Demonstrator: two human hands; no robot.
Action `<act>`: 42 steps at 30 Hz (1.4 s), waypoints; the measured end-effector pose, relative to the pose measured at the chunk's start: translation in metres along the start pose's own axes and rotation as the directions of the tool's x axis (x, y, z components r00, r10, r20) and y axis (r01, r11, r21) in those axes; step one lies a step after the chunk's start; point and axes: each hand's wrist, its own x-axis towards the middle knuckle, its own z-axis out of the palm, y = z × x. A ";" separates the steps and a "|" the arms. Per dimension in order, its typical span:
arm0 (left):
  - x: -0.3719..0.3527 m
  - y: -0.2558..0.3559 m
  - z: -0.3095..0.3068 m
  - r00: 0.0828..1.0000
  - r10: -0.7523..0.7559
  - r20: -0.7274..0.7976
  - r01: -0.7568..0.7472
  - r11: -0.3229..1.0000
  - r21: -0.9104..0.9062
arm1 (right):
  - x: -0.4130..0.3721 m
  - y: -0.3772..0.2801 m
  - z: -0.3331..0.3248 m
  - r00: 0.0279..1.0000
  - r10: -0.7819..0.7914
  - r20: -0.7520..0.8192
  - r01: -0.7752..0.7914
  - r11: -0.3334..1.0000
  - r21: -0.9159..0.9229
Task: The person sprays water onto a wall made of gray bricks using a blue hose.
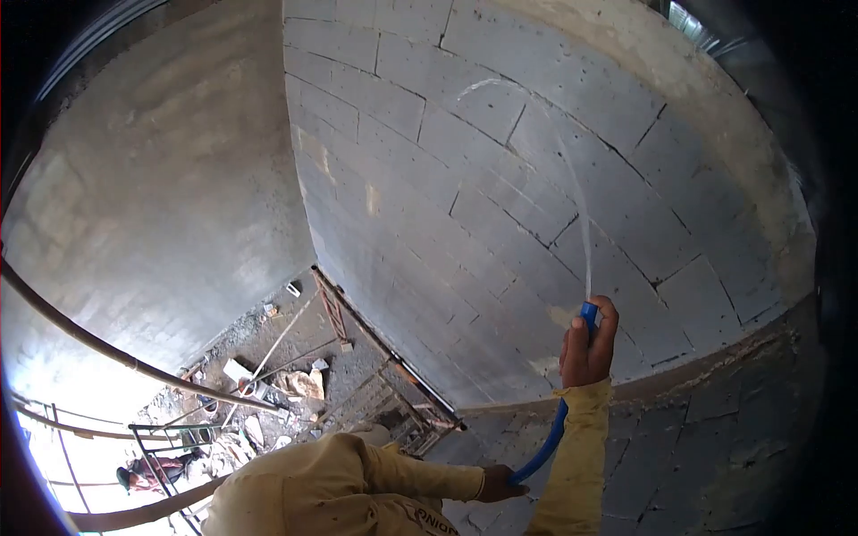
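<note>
A blue hose [545,451] runs up along the right sleeve. My right hand [590,344] is raised in front of the block wall [500,205], its fingers wrapped round the hose close to its open end. From that end a thin stream of water [581,201] arcs up and to the left across the grey blocks. Lower down, my left hand [502,484] is closed on the same hose, with part of its grip turned away from view. Both arms are in yellowish long sleeves.
A smooth plastered wall [179,161] meets the blocks at a corner on the left. Far below, rubble and scraps [299,384] litter the ground beside a rusty metal frame [331,308]. A long pole [134,362] crosses at left, above scaffold bars [165,464].
</note>
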 end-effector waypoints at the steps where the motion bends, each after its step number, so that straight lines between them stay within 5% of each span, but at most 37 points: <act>1: -0.001 0.002 -0.001 0.998 -0.009 -0.061 0.011 0.999 0.047 | 0.004 -0.001 0.002 0.999 -0.046 -0.014 0.046 0.999 0.002; 6: 0.007 -0.001 -0.010 0.999 0.033 -0.022 -0.033 0.999 -0.009 | 0.011 -0.018 0.006 0.999 0.026 0.023 -0.027 0.999 0.040; 16: 0.009 -0.004 -0.018 1.000 0.010 -0.025 -0.012 0.995 -0.100 | 0.022 -0.010 0.027 0.996 -0.066 0.053 0.063 0.997 0.048; 42: -0.003 -0.003 -0.030 0.988 -0.026 -0.153 0.020 0.999 -0.036 | 0.029 -0.018 0.058 0.981 -0.142 0.129 0.135 0.989 0.061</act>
